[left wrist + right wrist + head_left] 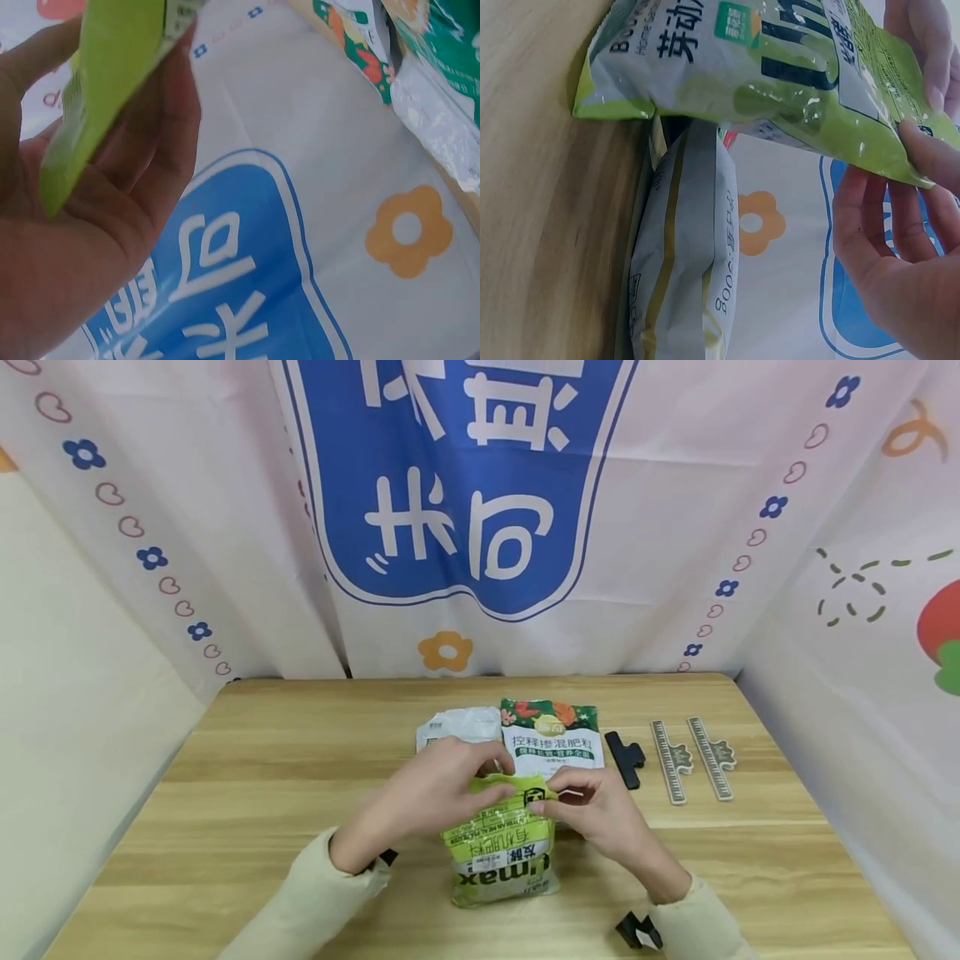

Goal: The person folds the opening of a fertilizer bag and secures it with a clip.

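A yellow-green fertilizer bag [501, 852] stands upright on the wooden table, its printed front facing the head camera. My left hand [442, 785] pinches the left part of its top edge between thumb and fingers. At the right top corner, my right hand [600, 810] pinches the same edge. The left wrist view has the green film [120, 82] running between the thumb and fingers of the left hand [82, 247]. In the right wrist view the bag [780, 75] is seen from the side, and the right hand [892, 232] grips its upper corner.
Behind the bag are a silvery-white bag [465, 722] and a green-and-white fertilizer bag [555, 743]. To their right lie a black clip [624, 760] and two ruler-marked sealing clips [670, 764]. A printed cloth [637, 635] hangs along the table's back edge.
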Tool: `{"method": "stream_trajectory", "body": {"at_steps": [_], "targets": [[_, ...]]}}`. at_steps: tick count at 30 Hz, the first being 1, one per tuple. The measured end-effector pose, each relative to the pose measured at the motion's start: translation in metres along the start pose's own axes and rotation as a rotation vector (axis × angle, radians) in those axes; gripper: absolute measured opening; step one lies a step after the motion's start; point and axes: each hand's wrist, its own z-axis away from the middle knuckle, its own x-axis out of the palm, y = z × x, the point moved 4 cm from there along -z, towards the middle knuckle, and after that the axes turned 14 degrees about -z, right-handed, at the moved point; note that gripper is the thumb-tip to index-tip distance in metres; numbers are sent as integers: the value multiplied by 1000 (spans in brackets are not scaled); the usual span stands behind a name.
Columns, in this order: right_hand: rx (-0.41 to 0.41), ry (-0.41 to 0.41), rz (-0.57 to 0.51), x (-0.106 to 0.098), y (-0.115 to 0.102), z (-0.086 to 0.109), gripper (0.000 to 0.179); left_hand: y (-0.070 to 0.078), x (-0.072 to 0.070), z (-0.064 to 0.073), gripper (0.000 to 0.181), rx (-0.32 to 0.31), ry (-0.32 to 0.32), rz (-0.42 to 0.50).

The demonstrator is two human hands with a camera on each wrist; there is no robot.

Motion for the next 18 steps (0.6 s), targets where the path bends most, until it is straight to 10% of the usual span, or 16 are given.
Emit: {"method": "stream_trajectory", "body": {"at_steps": [18], "targets": [[111,-18,-19,-2,14,8,21,2,-2,-1,11,0,106,-29]]}}
